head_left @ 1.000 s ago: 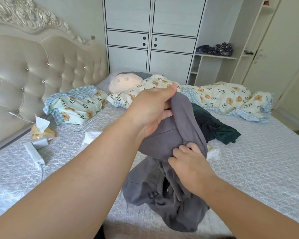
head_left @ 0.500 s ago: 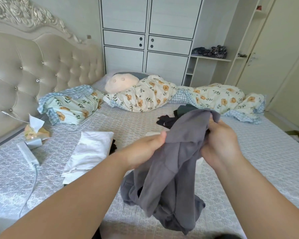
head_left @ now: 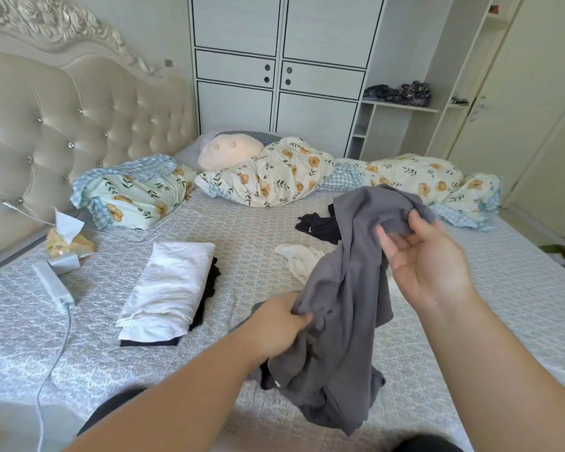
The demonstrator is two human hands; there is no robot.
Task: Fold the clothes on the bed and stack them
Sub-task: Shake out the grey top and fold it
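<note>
A crumpled grey garment [head_left: 346, 288] hangs above the bed [head_left: 242, 230] between both hands. My left hand [head_left: 274, 324] grips its lower left edge in a fist. Higher up on the right, my right hand [head_left: 424, 259] has its palm turned up, and the thumb and fingertips pinch a bunched top edge of the cloth. A folded stack with a white garment [head_left: 167, 291] on top of a black one lies to the left. A loose black garment [head_left: 320, 225] and a cream garment [head_left: 300, 261] lie on the bed behind the grey one.
Floral bedding [head_left: 268, 177] is heaped along the far side, with a floral pillow [head_left: 134, 194] and a pink cushion [head_left: 229, 150]. A tissue pack [head_left: 66, 238], a white power strip [head_left: 51, 285] and its cable lie at the left. Wardrobe and shelves stand behind.
My left hand dropped from the top of the grey garment to its lower left edge. My right hand rose to the right and turned palm up, stretching the cloth between them.
</note>
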